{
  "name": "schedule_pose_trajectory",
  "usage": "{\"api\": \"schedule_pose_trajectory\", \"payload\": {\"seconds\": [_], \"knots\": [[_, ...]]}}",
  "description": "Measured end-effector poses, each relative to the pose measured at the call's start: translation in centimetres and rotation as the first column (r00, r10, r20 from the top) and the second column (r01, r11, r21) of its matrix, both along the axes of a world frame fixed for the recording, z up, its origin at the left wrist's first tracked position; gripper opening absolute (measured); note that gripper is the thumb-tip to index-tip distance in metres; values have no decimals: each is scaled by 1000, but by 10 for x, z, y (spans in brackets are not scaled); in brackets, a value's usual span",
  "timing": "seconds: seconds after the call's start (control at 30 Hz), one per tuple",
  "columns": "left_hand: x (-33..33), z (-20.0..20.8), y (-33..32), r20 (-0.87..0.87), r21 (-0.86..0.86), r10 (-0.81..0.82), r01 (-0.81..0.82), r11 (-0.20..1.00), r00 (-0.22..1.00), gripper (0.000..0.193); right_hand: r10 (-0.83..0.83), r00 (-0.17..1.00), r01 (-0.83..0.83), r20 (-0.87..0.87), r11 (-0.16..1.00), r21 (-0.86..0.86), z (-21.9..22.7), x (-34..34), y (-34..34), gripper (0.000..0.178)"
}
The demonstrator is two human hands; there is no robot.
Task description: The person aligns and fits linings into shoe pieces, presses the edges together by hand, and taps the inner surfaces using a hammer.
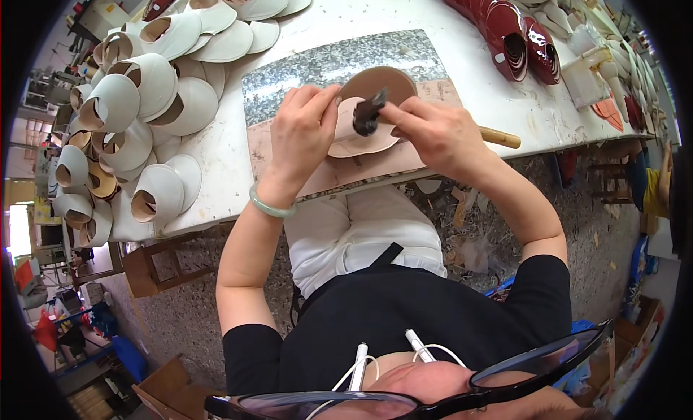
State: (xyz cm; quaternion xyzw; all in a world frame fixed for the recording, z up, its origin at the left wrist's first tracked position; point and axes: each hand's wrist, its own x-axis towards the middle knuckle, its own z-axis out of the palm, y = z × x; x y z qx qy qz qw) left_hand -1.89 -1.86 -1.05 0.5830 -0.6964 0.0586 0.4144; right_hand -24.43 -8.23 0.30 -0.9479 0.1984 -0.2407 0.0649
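My right hand (pixel 437 131) is closed around a hammer (pixel 368 115). Its dark head hangs over a shoe upper (pixel 375 80), and the wooden handle sticks out past my wrist to the right. The upper has a brown inner face toward the far side and a pale part nearer me. On its left edge, the thumb and fingers of my left hand (pixel 307 124) are pinched together, holding it. Beneath lies a work slab, its far part speckled grey (pixel 339 55) and its near part a pinkish-brown sheet (pixel 278 156). The hammer hides the upper's middle.
Many pale shoe uppers (pixel 162 84) are heaped on the white table (pixel 224 149) at the left. Dark red glossy uppers (pixel 498 37) lie nested at the far right, near a whitish container (pixel 588 77). A wooden stool (pixel 170 265) stands below the table's left edge.
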Motion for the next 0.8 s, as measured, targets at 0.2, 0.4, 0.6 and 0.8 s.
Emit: {"api": "schedule_pose_trajectory", "payload": {"seconds": [0.2,0.4,0.6,0.8], "knots": [[8,-4,31,-211,51,67,-57,997,975,16,52,993,-52,-102,999,0,-5,15,3,57],[8,2,60,-359,54,138,-127,990,923,16,106,988,-101,-110,993,58,-7,40,12,57],[9,-5,84,-492,166,319,-272,948,810,16,168,985,-171,38,981,92,0,61,21,57],[16,-31,104,-621,240,322,-218,946,715,35,198,972,-207,129,976,68,5,72,31,53]]}}
